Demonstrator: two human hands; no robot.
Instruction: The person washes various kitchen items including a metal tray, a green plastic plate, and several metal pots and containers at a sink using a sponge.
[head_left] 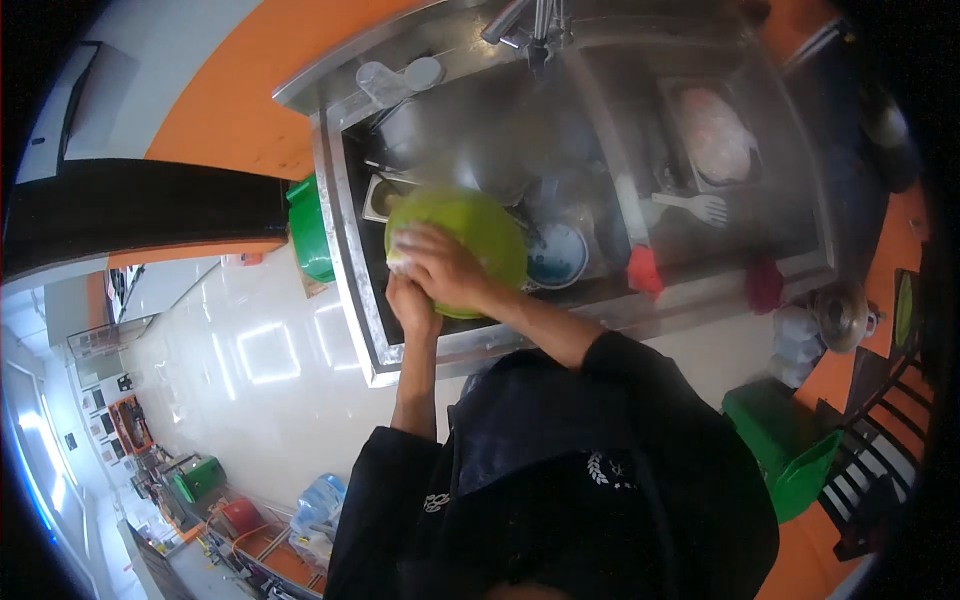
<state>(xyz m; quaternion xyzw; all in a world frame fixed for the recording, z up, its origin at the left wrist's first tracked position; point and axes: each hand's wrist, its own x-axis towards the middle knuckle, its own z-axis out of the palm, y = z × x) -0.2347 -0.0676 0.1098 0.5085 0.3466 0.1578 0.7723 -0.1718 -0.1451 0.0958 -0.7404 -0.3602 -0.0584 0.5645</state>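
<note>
Milky haze blurs the sink (352, 260) beyond and right of my hands (447, 270), which look fairly clear. Well to their left, white reflections glare off the floor (190, 400) and a window (40, 430) burns out. Behind them, my dark sleeves (640, 385) lose detail; straight edges bow toward the view's black rim.

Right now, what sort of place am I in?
Probably a commercial kitchen's washing-up area, judging by the large metal sink, the faucet and the yellow-green bowl at the sink's left side.
</note>
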